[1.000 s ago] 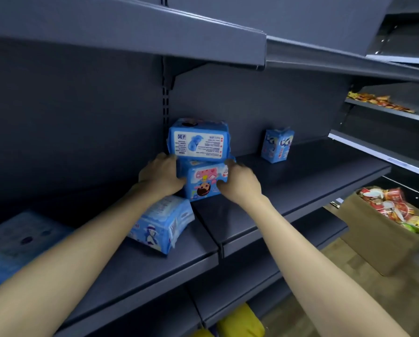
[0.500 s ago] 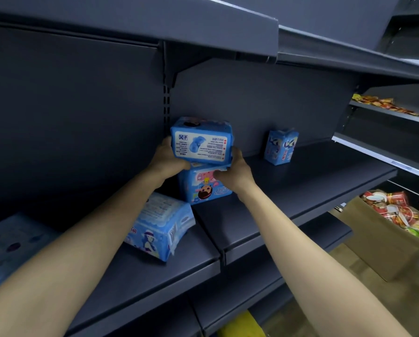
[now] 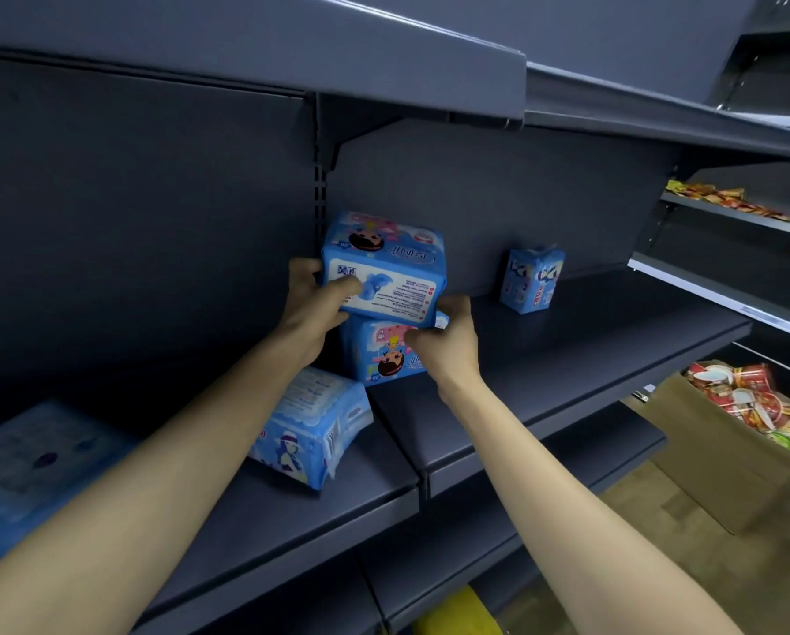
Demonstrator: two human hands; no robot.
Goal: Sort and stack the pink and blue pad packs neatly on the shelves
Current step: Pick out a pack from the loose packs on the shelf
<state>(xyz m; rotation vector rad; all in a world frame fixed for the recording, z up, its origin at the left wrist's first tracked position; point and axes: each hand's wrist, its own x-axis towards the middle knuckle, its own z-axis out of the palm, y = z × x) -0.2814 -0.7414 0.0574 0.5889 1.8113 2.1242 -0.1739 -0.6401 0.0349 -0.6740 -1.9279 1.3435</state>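
Upper pack [image 3: 386,268] gripped by left hand [image 3: 312,307] and right hand [image 3: 445,341].

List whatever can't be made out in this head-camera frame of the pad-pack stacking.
- Lower pack: head view, top and sides covered by the top pack, left hand and right hand.
- Far-left pack: head view, blurred, cut by the left edge.
- Top pack's label print: too small to read.
- Yellow object: head view, cut by the bottom edge, partly behind the lower shelf.
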